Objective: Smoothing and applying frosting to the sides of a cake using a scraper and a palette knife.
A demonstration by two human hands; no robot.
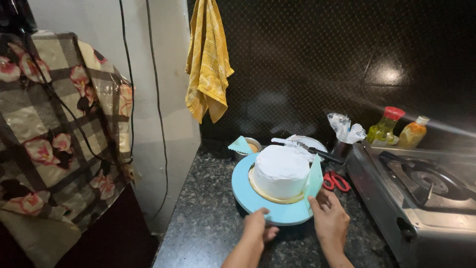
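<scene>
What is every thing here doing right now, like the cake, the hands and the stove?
cake: covered in white icing, on the turntable
blue turntable: on the counter, held at its front edge
left hand: gripping the turntable edge
right hand: holding the scraper
teal scraper: upright against the cake's side
yellow towel: hanging
red scissors: lying closed
stove burner: no flame

Only the person's two forearms and hands show, coming in from the bottom edge of the head view. The left hand and the right hand are both bare, with no gloves. No sleeve reaches the visible part of either forearm, so the arms are uncovered up to the frame edge. The wrists and fingers carry no watch, bracelet or ring that can be made out. The fingernails look short and plain, though the dim light blurs finer detail.
</scene>
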